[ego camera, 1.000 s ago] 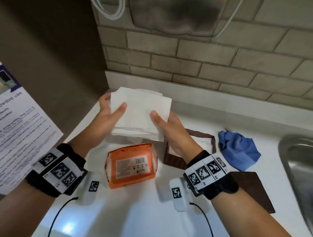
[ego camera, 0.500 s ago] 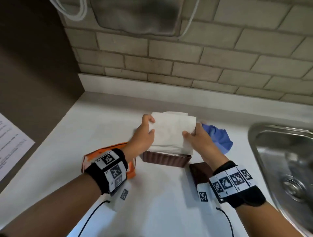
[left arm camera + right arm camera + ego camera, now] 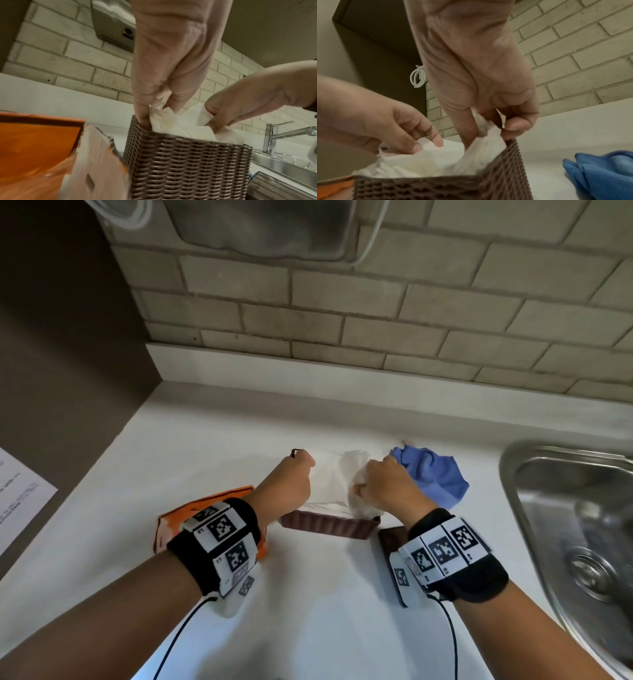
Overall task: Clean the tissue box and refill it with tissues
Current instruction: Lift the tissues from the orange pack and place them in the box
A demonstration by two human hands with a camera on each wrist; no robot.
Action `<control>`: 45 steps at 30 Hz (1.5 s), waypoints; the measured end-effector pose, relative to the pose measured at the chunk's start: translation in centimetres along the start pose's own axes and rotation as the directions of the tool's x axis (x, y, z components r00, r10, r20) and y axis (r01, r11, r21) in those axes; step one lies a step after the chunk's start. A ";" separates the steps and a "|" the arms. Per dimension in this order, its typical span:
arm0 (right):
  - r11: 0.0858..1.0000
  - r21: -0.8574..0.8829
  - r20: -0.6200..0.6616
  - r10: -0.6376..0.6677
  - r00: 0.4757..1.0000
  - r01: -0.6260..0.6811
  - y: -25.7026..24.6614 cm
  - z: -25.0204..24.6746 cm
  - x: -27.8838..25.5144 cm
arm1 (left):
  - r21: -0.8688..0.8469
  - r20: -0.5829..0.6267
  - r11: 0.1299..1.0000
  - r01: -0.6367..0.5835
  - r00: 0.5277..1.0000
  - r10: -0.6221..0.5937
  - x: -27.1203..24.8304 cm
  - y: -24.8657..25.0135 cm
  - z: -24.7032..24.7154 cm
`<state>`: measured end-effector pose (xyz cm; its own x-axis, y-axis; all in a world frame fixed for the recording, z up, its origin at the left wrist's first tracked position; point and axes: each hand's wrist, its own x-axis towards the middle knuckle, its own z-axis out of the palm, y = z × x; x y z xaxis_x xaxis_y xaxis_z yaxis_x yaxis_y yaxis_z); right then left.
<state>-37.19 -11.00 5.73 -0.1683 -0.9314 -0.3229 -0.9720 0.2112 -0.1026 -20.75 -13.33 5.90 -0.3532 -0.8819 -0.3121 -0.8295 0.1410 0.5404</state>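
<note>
Nearest the person, a torn orange cardboard tissue pack (image 3: 178, 518) lies on the white worktop (image 3: 325, 611) beneath the left wrist, and a flat dark brown lid (image 3: 390, 539) lies by the right wrist. Just beyond, between the two hands, stands the brown woven tissue box (image 3: 329, 525), open at the top, its long side running left to right across the person. The stack of white tissues (image 3: 330, 481) sits in that opening, partly sunk, with crumpled edges above the rim.

The left hand (image 3: 287, 487) is at the box's left end, its grip curled down on the paper, thumb against the inside of the wall. The right hand (image 3: 387, 484) is at the right end, its grip pinching a bunched corner of tissue at the rim. Both are equally near; the stack lies straight below the fingers, so the push probably goes downward, along the walls.

Behind the right hand lies a crumpled blue cloth (image 3: 435, 477); a steel sink (image 3: 575, 529) is at far right.
</note>
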 end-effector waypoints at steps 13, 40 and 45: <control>0.966 0.172 -0.263 -0.145 0.954 0.194 1.8 2.4 1.1 | 0.226 -0.069 0.974 0.016 0.998 -0.001 -0.1 -0.1 -0.7; 0.896 -0.302 -0.162 -0.384 0.909 0.324 0.1 0.3 -2.1 | 0.608 0.175 0.759 -0.232 0.972 0.157 1.4 -1.5 3.4; 0.891 -0.349 -0.044 -0.326 0.944 0.291 0.6 0.1 -2.9 | 0.677 0.174 0.697 -0.237 0.971 0.162 0.8 -1.2 2.6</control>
<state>-37.24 -8.15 6.56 0.1508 -0.9613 -0.2305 -0.9720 -0.1867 0.1428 -21.19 -13.02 2.97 -0.5524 -0.7559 -0.3514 -0.7870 0.6118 -0.0788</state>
